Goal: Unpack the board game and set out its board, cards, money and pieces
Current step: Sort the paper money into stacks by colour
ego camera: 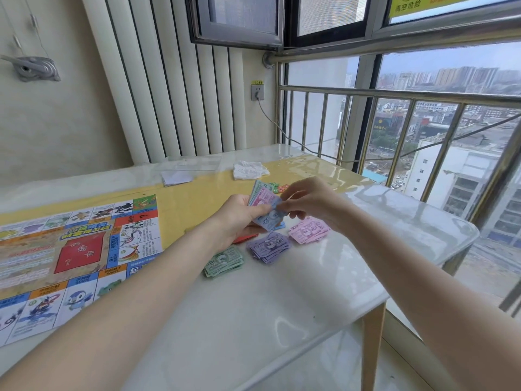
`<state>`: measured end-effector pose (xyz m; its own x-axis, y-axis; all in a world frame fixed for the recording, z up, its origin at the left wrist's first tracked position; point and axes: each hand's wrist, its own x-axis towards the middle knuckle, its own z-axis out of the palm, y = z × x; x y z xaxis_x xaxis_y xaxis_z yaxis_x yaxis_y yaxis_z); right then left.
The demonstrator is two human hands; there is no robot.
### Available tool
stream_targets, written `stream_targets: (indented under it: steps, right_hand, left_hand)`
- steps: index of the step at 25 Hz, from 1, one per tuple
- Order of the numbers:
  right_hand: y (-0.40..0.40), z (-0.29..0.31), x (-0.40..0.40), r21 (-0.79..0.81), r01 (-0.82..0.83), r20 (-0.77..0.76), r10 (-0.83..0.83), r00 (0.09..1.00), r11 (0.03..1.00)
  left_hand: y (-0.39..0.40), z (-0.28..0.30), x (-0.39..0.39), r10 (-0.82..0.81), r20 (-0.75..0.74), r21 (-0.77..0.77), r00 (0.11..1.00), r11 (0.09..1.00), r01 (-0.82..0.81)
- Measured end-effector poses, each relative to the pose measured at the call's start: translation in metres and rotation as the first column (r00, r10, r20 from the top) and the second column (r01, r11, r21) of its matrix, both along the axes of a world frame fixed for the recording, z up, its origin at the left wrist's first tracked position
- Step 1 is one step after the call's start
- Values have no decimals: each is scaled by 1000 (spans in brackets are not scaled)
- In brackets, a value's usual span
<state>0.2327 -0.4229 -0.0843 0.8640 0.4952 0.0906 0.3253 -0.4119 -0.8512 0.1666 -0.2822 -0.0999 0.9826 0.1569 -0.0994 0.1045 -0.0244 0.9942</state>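
The game board (76, 249) lies unfolded flat on the left of the table. My left hand (239, 218) grips a fanned stack of play money (265, 200), pink, green and blue notes. My right hand (307, 201) pinches the blue note (272, 218) at the front of that stack. Three sorted piles lie on the table below my hands: green notes (224, 262), purple notes (269, 246) and pink notes (308, 230). A red card (246, 238) and a blue one (279, 227) peek out under my left hand. Small orange and green pieces (279, 188) lie behind the stack.
A white card stack (177, 177) and a clear plastic sleeve (194, 162) lie at the back of the table (282, 306). A crumpled white cloth (249, 169) sits beside them. A cable (298, 142) runs along the railing (394, 94) on the right. The table's edge drops off at right.
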Motion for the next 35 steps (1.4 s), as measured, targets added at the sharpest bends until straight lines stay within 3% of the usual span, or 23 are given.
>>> stream_targets:
  steps: [5, 9, 13, 15, 17, 19, 21, 22, 24, 28, 32, 35]
  right_hand:
    - [-22, -8, 36, 219, 375, -9, -382, 924, 901]
    - [-56, -21, 59, 68, 562, 117, -566, 816, 824]
    - [-70, -44, 66, -262, 537, 265, -476, 839, 802]
    - [-71, -50, 68, -323, 557, 354, -448, 821, 765]
    - [-66, -45, 66, -267, 574, 456, -423, 783, 774]
    - [-52, -30, 57, -100, 432, 377, -368, 850, 896]
    - [-35, -15, 37, 25, 90, 116, -93, 989, 996]
    - [-27, -10, 28, 20, -30, 59, 29, 998, 999]
    - [-18, -8, 20, -40, -106, 89, 109, 990, 994]
    - [-24, -10, 21, -177, 20, 86, -4, 996, 984]
    - [-32, -26, 20, -521, 178, 234, -61, 970, 835]
    - [-26, -23, 18, -426, 235, 301, -108, 947, 874]
  left_hand:
    - [-1, 0, 4, 3, -32, 25, 999, 1000, -3]
    - [-13, 1, 14, 75, -57, -87, 996, 993, -79]
    - [-21, 1, 16, -6, -66, -82, 998, 997, 1]
    - [-19, 0, 14, -60, -42, -50, 997, 997, 58]
    - [-16, 0, 14, -83, -26, -68, 996, 994, 81]
    - [-13, -1, 15, -79, -22, -97, 997, 992, 77]
    - [-13, -2, 16, -88, -18, -77, 996, 993, 86]
    - [-13, -3, 16, -92, -10, -54, 996, 994, 91]
    - [-14, -4, 15, -84, 4, -37, 996, 996, 84]
    - [-6, -5, 11, -12, -5, -85, 1000, 996, 12]
    - [2, -7, 5, -19, -4, -48, 1000, 999, 19]
    - [3, -5, -1, -14, -5, -49, 1000, 999, 13]
